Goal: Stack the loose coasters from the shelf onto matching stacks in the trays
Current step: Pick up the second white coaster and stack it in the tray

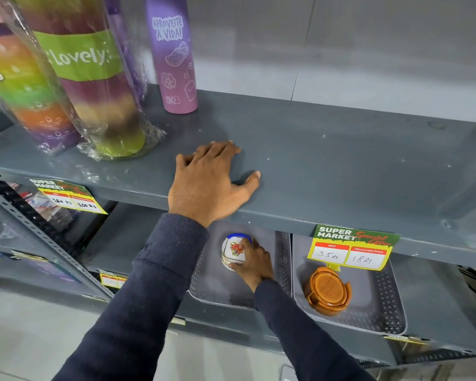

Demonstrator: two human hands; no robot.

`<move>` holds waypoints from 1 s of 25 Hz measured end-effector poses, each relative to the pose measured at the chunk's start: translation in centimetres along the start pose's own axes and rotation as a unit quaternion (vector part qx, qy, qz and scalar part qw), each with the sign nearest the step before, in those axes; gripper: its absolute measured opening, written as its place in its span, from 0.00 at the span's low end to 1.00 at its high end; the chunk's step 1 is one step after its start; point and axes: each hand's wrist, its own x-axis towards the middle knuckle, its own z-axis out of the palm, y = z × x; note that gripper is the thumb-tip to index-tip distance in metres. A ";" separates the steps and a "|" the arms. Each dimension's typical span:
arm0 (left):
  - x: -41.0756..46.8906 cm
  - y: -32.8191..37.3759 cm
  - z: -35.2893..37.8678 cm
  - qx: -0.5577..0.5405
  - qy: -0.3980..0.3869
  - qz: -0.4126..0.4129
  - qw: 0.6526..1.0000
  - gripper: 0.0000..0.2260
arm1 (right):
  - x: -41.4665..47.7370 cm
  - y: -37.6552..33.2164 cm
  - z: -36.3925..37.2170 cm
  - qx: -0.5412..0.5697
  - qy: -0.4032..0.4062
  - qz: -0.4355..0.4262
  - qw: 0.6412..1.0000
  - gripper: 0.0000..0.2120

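My left hand (208,180) lies flat on the grey upper shelf (327,160), fingers spread, holding nothing. On the lower shelf, my right hand (252,261) grips a stack of white coasters (232,250) with a red flower print and a blue rim, standing in the left grey perforated tray (212,284). A stack of orange-brown round coasters (327,291) in a matching holder sits in the right grey tray (374,303). No loose coaster shows on the upper shelf.
A purple bottle (175,56) and rainbow-striped bottles wrapped in plastic (94,86) stand at the upper shelf's left. Price tags (352,247) hang from the shelf's front edge. A perforated metal upright (39,224) runs down the left.
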 end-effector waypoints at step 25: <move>0.1 -0.4 0.6 -0.010 -0.002 0.000 1.000 0.30 | -8.3 14.8 -7.4 -0.097 -0.022 0.220 0.970 0.59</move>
